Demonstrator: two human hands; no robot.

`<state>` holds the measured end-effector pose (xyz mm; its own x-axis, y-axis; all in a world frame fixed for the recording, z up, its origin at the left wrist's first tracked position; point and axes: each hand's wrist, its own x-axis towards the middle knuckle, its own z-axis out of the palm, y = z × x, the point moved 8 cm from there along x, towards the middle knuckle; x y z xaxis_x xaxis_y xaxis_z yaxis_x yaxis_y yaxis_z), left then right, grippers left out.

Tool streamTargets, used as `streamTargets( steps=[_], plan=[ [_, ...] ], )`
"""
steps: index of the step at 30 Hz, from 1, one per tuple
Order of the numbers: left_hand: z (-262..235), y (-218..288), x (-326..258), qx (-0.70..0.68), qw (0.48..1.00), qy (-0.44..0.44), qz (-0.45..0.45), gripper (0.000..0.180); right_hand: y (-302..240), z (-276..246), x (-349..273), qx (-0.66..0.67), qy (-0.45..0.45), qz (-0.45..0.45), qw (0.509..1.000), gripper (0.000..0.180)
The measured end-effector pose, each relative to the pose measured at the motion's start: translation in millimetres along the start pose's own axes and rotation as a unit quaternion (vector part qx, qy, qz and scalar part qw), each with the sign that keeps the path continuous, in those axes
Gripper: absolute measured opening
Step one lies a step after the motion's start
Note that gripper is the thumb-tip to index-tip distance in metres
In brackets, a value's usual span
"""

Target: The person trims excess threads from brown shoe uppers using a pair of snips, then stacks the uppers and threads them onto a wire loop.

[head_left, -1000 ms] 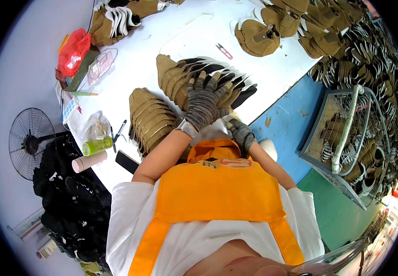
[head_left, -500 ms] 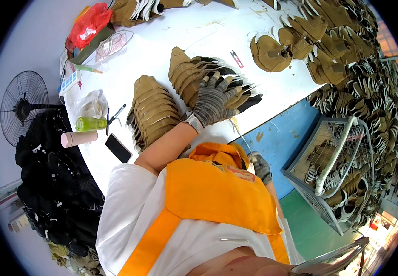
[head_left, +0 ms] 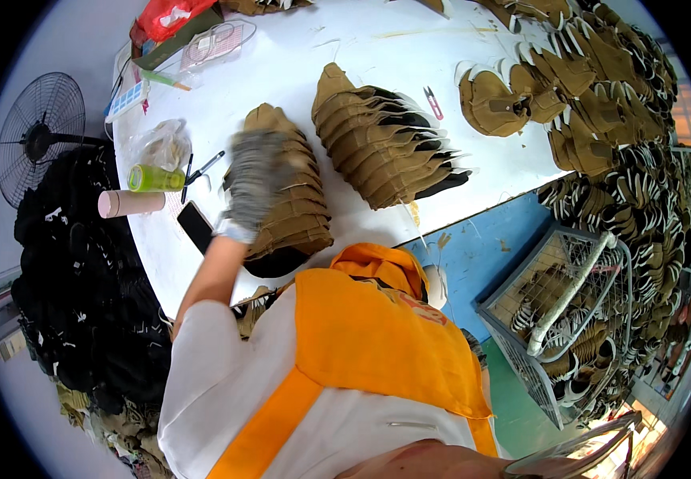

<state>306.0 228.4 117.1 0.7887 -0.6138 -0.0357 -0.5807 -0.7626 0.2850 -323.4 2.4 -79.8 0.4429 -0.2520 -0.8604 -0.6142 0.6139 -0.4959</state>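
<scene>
Two overlapping rows of brown shoe uppers lie on the white table. My left hand (head_left: 256, 180), in a grey striped glove, is over the left row of uppers (head_left: 302, 199); motion smears its fingers, so its grip is unclear. The right row of uppers (head_left: 369, 144), with white and black linings showing along its right side, has no hand on it. Beyond the table's near edge, only a bit of my right hand's grey glove (head_left: 474, 345) shows past the orange apron (head_left: 385, 343); its fingers are hidden. A pale rounded thing (head_left: 436, 287) shows beside the apron, its kind unclear.
Red-handled thread snips (head_left: 433, 104) lie right of the rows. More brown uppers (head_left: 493, 104) cover the far right. A phone (head_left: 195, 227), pink flask (head_left: 130, 203), green-lidded container (head_left: 156, 179) and pens (head_left: 202, 169) are at left. A wire basket cart (head_left: 549, 311) stands at right.
My left hand has left the right row and moved left over the other row. My right hand has dropped lower, mostly behind the apron. The whole view has shifted slightly.
</scene>
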Motion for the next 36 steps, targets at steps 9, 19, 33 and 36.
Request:
streamTargets(
  steps=[9, 19, 33, 36],
  plan=[
    [108.6, -148.0, -98.0, -0.413, 0.884, 0.049, -0.213, 0.077, -59.2, 40.6, -6.0, -0.112, -0.095, -0.054, 0.988, 0.022],
    [131.7, -122.7, -100.2, -0.405, 0.867, 0.126, -0.261, 0.072, -95.0, 144.4, 14.6, -0.242, -0.156, -0.046, 0.957, 0.023],
    [38.7, -24.3, -39.9, -0.129, 0.989, 0.063, 0.017, 0.072, -165.3, 290.1, 43.3, -0.663, -0.13, -0.422, 0.605, 0.031],
    [40.4, -2.9, -39.7, -0.011, 0.997, -0.026, -0.076, 0.073, -179.9, 302.4, 48.8, -0.543, -0.163, -0.395, 0.722, 0.025]
  ],
)
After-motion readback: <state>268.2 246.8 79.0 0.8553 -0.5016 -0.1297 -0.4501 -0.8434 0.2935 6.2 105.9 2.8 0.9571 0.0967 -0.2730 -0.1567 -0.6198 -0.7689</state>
